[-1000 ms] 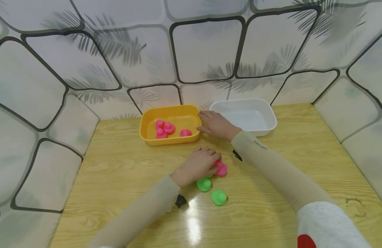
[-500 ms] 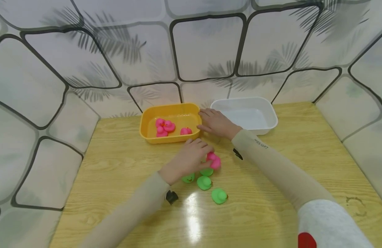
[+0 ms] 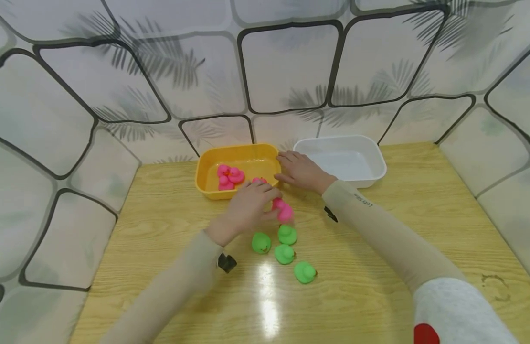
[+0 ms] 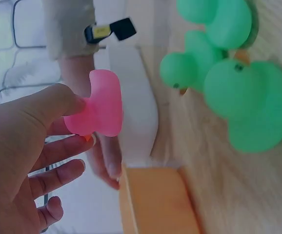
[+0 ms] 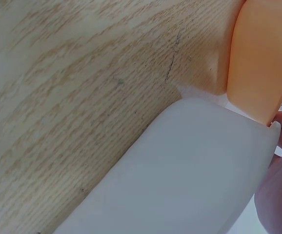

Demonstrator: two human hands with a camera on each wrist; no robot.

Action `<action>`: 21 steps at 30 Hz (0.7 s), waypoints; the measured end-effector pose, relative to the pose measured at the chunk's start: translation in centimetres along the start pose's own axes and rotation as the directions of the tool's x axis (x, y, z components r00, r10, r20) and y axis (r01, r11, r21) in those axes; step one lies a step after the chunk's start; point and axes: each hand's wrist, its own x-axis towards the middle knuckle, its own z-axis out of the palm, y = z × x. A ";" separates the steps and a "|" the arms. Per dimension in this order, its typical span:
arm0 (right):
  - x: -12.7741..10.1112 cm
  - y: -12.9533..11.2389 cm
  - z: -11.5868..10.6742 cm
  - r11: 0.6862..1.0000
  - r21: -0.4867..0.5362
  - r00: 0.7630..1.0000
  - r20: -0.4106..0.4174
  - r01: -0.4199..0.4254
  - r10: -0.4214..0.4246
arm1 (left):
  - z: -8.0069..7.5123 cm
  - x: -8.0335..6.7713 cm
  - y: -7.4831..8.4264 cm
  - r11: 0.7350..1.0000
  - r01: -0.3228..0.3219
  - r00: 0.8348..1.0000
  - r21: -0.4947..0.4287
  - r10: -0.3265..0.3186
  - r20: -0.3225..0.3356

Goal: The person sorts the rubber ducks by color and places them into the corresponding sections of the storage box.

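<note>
My left hand (image 3: 268,203) pinches a pink rubber duck (image 3: 284,210) between thumb and fingers, just above the wooden table and a little in front of the orange bin (image 3: 237,149). In the left wrist view the pink duck (image 4: 101,108) hangs from the fingertips (image 4: 70,105), clear of the table. The bin holds several more pink ducks (image 3: 228,177). Several green ducks (image 3: 285,253) sit on the table just behind the hand, and the green ducks (image 4: 248,107) loom close in the wrist view. My right hand (image 3: 291,168) rests with straight fingers against the orange bin's right wall.
A white bin (image 3: 376,162) stands right of the orange one, nothing visible in it; its white wall (image 5: 180,170) meets the orange bin (image 5: 260,53) in the right wrist view. Patterned panels enclose the table (image 3: 419,215) at back and sides.
My left hand has lifted the pink duck from beside the green ducks and carried it back-left toward the orange bin, uncovering two green ducks. The right hand has stayed put.
</note>
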 end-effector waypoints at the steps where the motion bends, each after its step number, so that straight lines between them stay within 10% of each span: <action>1: 0.0 0.0 0.0 1.000 0.000 1.000 -0.001 0.001 -0.001 | -0.2 0.0 -0.3 1.000 0.008 1.000 -0.004 -0.008 -0.015; 11: -0.2 -0.1 -0.2 1.000 0.016 1.000 0.011 -0.009 0.009 | -1.7 0.2 -4.1 0.998 0.066 0.986 -0.022 -0.068 -0.153; 21: -0.1 0.0 -0.1 1.000 0.026 1.000 0.016 -0.003 0.003 | -2.7 1.8 -7.4 0.982 0.182 0.983 -0.045 -0.184 -0.026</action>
